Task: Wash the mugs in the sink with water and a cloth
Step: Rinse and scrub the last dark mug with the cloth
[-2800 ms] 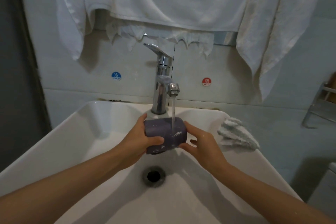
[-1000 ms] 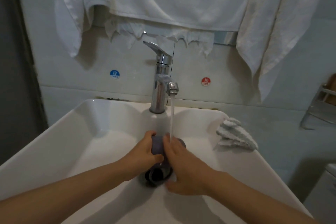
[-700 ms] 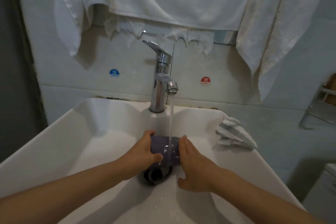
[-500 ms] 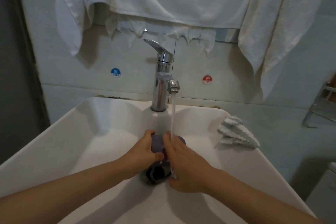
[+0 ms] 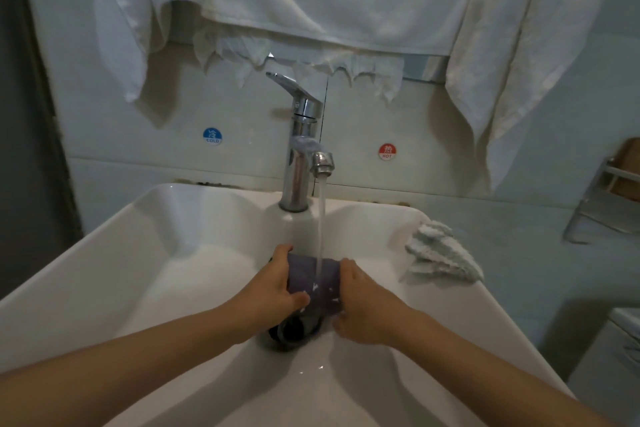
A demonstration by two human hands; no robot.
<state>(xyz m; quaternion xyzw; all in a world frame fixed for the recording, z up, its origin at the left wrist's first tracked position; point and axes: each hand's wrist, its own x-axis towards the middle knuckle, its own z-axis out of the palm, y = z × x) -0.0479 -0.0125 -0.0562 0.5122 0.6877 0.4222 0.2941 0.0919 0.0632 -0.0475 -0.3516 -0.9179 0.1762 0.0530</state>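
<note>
- purple mug (image 5: 317, 282) lies sideways in the left hand (image 5: 277, 291), fingers and thumb curled round its left end.
- right hand (image 5: 367, 305) presses flat on its right end, holding nothing.
- tap water (image 5: 321, 218) runs over it, above the sink (image 5: 173, 253) drain: rinsing step.
- next, i judge: fetch the cloth (image 5: 443, 258) from the rim and wipe.
</note>
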